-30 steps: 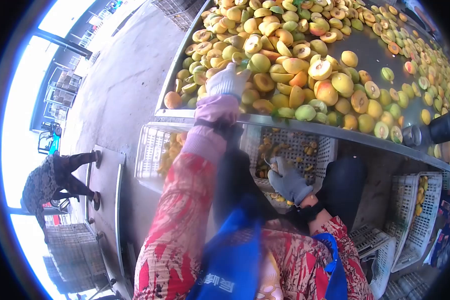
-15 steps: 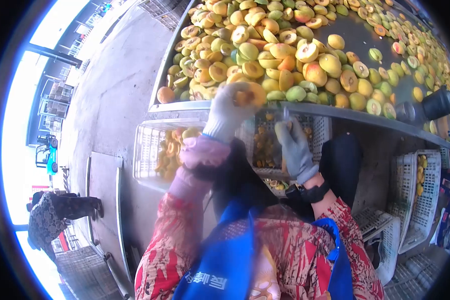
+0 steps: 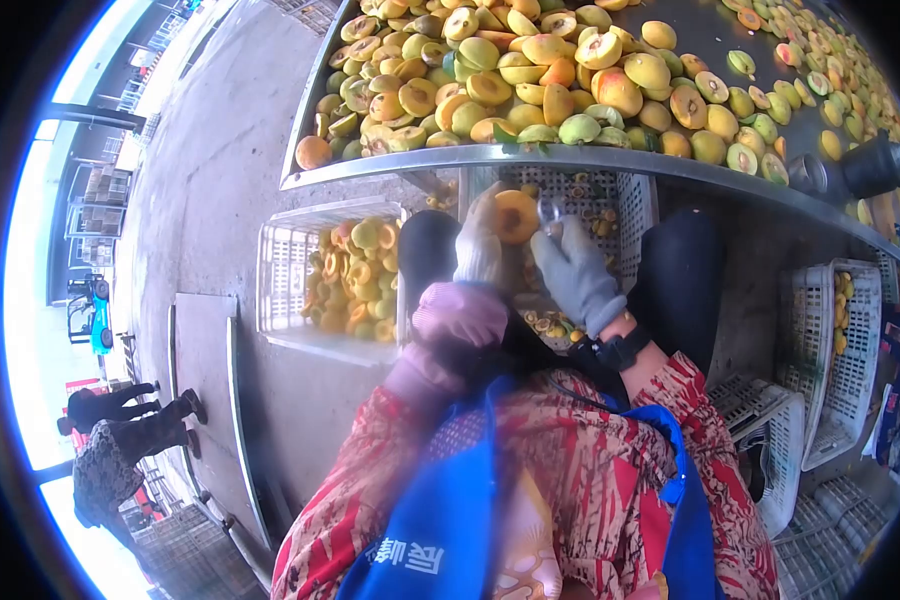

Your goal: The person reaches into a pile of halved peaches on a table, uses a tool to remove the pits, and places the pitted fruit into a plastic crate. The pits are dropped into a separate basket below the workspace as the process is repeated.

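In the gloved fingers of my left hand (image 3: 480,240) is a peach half (image 3: 516,217), its orange cut face turned up and a dark hollow at its middle. Close beside the fruit, my gloved right hand (image 3: 578,272) is closed round a small tool with a shiny metal end (image 3: 550,211); the grip hides its handle. Both hands are over a plastic crate (image 3: 638,215) below the table edge, which contains small brownish pieces, perhaps pits. Whole and halved peaches (image 3: 480,90) lie heaped on the metal table (image 3: 670,167) in front of me.
At my left stands a white crate (image 3: 282,280) of peach halves. A black cylindrical object (image 3: 875,168) rests at the table's right edge. More crates (image 3: 838,370) stand at the right. Two people (image 3: 120,440) and a blue forklift (image 3: 95,312) are farther left.
My left hand has come down from the table edge with the peach half and is now beside the right hand's tool. The view has shifted slightly, showing the left crate more fully.
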`<state>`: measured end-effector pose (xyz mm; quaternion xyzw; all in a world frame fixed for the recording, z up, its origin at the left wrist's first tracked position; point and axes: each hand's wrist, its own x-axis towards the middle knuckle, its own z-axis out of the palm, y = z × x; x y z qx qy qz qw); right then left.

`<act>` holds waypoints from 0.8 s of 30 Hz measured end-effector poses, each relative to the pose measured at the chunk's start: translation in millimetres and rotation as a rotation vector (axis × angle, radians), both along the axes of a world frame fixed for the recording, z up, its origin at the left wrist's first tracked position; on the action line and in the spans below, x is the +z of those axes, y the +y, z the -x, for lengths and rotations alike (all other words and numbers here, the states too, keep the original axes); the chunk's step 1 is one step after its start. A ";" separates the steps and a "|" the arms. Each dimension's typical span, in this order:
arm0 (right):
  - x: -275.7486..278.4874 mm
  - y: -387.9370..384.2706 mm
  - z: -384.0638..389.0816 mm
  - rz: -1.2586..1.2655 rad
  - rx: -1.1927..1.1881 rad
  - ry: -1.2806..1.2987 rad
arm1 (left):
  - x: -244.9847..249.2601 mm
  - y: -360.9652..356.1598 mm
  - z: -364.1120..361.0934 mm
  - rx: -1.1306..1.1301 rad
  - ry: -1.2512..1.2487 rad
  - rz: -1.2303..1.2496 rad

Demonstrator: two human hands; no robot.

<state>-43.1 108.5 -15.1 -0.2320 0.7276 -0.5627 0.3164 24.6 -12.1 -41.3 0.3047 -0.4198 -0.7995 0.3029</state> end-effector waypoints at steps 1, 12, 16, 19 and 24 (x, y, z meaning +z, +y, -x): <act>6.1 2.6 -4.9 -0.045 0.044 0.078 | 4.1 0.5 -0.3 -0.015 -0.041 0.124; 21.1 -2.7 6.4 -0.032 0.207 -0.230 | 36.9 9.1 15.8 -0.002 -0.060 -0.136; 12.6 -8.7 2.6 -0.093 0.242 -0.054 | 29.9 2.1 16.6 -0.064 -0.106 -0.129; -2.3 -13.6 0.6 -0.104 0.177 0.171 | 28.1 5.1 23.9 0.018 -0.137 -0.139; -14.4 -19.7 -3.7 -0.104 0.139 0.329 | 24.4 4.8 24.9 0.108 -0.174 -0.156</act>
